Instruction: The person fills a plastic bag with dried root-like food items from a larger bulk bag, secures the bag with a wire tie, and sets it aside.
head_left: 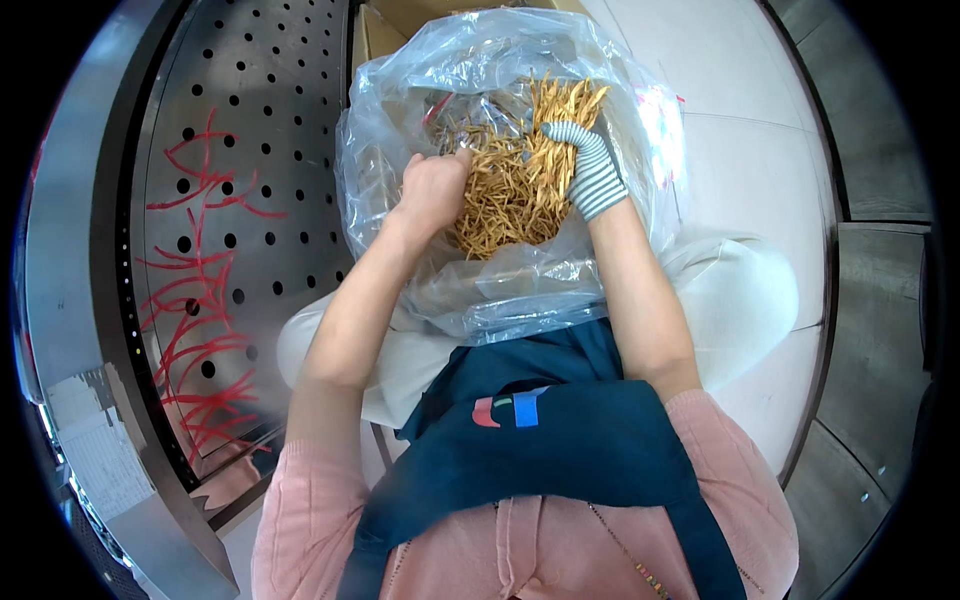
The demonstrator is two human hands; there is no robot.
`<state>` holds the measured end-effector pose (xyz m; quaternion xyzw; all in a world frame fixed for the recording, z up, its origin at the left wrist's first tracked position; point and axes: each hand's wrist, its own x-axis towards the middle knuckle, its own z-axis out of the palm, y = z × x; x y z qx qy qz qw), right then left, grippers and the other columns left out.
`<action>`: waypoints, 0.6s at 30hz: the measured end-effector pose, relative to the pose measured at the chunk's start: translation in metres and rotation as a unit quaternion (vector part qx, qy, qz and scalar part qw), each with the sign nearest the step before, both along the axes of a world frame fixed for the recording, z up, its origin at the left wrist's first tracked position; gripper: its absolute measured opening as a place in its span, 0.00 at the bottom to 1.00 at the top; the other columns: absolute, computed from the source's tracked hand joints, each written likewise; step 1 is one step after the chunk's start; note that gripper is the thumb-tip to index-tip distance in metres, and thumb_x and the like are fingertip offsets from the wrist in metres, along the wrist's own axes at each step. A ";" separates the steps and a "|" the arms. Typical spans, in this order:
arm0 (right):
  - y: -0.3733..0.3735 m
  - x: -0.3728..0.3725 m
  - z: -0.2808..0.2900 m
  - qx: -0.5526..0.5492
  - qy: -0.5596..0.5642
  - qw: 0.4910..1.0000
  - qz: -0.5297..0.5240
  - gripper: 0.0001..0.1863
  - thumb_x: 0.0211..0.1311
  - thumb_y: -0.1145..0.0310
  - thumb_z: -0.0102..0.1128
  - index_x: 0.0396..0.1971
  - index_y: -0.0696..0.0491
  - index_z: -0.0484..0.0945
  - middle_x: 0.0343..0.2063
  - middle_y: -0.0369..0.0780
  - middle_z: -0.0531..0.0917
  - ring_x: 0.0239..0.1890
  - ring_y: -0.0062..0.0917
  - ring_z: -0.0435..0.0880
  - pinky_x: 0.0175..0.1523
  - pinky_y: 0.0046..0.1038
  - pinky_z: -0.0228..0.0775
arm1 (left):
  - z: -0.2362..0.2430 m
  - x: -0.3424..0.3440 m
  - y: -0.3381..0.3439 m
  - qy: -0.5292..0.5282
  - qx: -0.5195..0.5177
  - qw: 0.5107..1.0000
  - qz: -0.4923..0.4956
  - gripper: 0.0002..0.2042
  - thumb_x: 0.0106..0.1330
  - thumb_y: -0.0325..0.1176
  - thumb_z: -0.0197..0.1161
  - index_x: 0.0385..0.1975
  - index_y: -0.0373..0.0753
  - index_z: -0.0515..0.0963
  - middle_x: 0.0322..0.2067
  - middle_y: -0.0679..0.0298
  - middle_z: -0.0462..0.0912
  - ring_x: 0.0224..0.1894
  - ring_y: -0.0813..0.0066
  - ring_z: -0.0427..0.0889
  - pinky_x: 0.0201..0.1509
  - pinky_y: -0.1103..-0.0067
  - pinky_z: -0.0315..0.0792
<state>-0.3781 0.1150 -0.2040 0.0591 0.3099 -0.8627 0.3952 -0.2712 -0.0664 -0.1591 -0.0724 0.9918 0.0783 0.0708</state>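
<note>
Fingers (560,132) of one right hand (592,172) clamp one yellow bundle (562,101); for one left hand (436,187) I cannot tell.

Two hands in play here, one left hand (437,188) and one right hand (590,172), and just one striped glove (597,180) between them! One clear plastic bag (480,55), one cardboard box (385,32), and look at those yellow strips (510,205): dozens, too tangled to number! Two pink sleeves (315,500), one dark apron (590,440), and over on the left, one perforated metal panel (300,190), its holes running into the dozens, with one torn paper sheet (95,450) on the edge beside it!
</note>
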 end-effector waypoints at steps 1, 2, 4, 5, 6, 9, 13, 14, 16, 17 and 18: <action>0.000 -0.003 0.001 0.011 -0.003 1.000 0.012 0.20 0.46 0.72 0.64 0.42 0.62 0.73 0.29 0.45 0.81 0.28 0.33 0.82 0.32 0.31 0.80 | -0.003 -0.002 -0.002 -0.017 -0.005 1.000 -0.020 0.15 0.49 0.23 0.59 0.39 0.36 0.71 0.31 0.52 0.81 0.38 0.55 0.80 0.40 0.64 0.72; 0.002 -0.001 0.003 0.010 0.001 1.000 0.006 0.20 0.46 0.72 0.64 0.42 0.62 0.73 0.29 0.44 0.81 0.27 0.32 0.82 0.32 0.32 0.80 | -0.008 -0.003 -0.006 -0.036 -0.016 0.999 -0.013 0.13 0.52 0.28 0.59 0.38 0.36 0.71 0.27 0.49 0.80 0.37 0.48 0.79 0.40 0.61 0.71; 0.000 -0.001 0.003 0.006 -0.002 1.000 -0.003 0.21 0.46 0.72 0.64 0.42 0.62 0.73 0.28 0.44 0.81 0.27 0.32 0.82 0.31 0.32 0.80 | -0.012 -0.004 -0.012 -0.077 -0.023 0.996 -0.029 0.13 0.53 0.29 0.60 0.38 0.36 0.71 0.27 0.49 0.80 0.37 0.49 0.79 0.40 0.62 0.72; -0.001 -0.001 0.002 0.004 -0.004 1.000 -0.009 0.21 0.46 0.72 0.65 0.42 0.62 0.73 0.28 0.44 0.81 0.27 0.32 0.82 0.31 0.32 0.80 | -0.013 -0.003 -0.013 -0.097 -0.027 0.994 -0.038 0.13 0.53 0.30 0.60 0.38 0.35 0.71 0.26 0.49 0.80 0.37 0.49 0.79 0.40 0.62 0.72; -0.002 0.001 0.002 -0.004 0.002 1.000 -0.022 0.21 0.45 0.73 0.65 0.42 0.62 0.73 0.28 0.44 0.81 0.27 0.33 0.82 0.31 0.32 0.80 | -0.014 0.000 -0.016 -0.085 -0.029 0.996 -0.015 0.14 0.54 0.33 0.62 0.38 0.35 0.73 0.27 0.49 0.80 0.36 0.50 0.79 0.40 0.63 0.71; 0.001 -0.001 0.000 0.028 0.018 0.999 0.010 0.22 0.46 0.72 0.64 0.45 0.61 0.73 0.34 0.44 0.81 0.34 0.33 0.82 0.38 0.33 0.79 | -0.009 -0.004 -0.014 -0.156 0.036 0.986 0.041 0.16 0.55 0.39 0.64 0.39 0.35 0.76 0.27 0.52 0.81 0.33 0.57 0.81 0.38 0.66 0.72; -0.001 0.002 0.009 0.006 0.041 0.999 0.014 0.23 0.47 0.73 0.63 0.47 0.62 0.73 0.36 0.45 0.81 0.36 0.32 0.82 0.40 0.33 0.79 | -0.012 -0.007 -0.018 -0.053 0.374 0.901 0.212 0.16 0.57 0.38 0.66 0.40 0.34 0.77 0.31 0.61 0.83 0.32 0.76 0.81 0.37 0.77 0.73; -0.002 0.001 0.004 0.006 0.029 0.999 0.014 0.23 0.45 0.73 0.64 0.45 0.62 0.73 0.33 0.46 0.81 0.32 0.34 0.83 0.37 0.33 0.80 | -0.014 -0.007 -0.013 -0.006 0.483 0.849 0.215 0.14 0.59 0.37 0.66 0.39 0.33 0.77 0.29 0.67 0.81 0.30 0.84 0.77 0.33 0.82 0.71; -0.002 0.004 0.003 0.010 0.015 1.000 0.023 0.24 0.45 0.73 0.64 0.46 0.62 0.72 0.34 0.46 0.81 0.33 0.35 0.83 0.39 0.33 0.80 | -0.008 -0.008 0.001 0.039 0.561 0.794 0.231 0.14 0.60 0.38 0.66 0.38 0.34 0.77 0.29 0.68 0.81 0.30 0.84 0.76 0.33 0.83 0.71; -0.002 0.004 0.001 0.011 0.009 1.000 0.027 0.25 0.45 0.73 0.63 0.47 0.62 0.72 0.35 0.46 0.81 0.33 0.35 0.83 0.39 0.34 0.80 | -0.002 -0.011 0.008 0.061 0.597 0.764 0.236 0.14 0.61 0.39 0.65 0.38 0.34 0.77 0.28 0.68 0.80 0.29 0.83 0.76 0.33 0.83 0.71; -0.003 0.003 -0.007 0.017 0.011 0.999 0.037 0.24 0.44 0.73 0.63 0.46 0.62 0.73 0.36 0.46 0.81 0.36 0.35 0.83 0.42 0.33 0.79 | 0.001 -0.014 0.012 0.049 0.578 0.780 0.235 0.15 0.61 0.41 0.65 0.38 0.36 0.77 0.29 0.69 0.79 0.29 0.84 0.74 0.33 0.83 0.71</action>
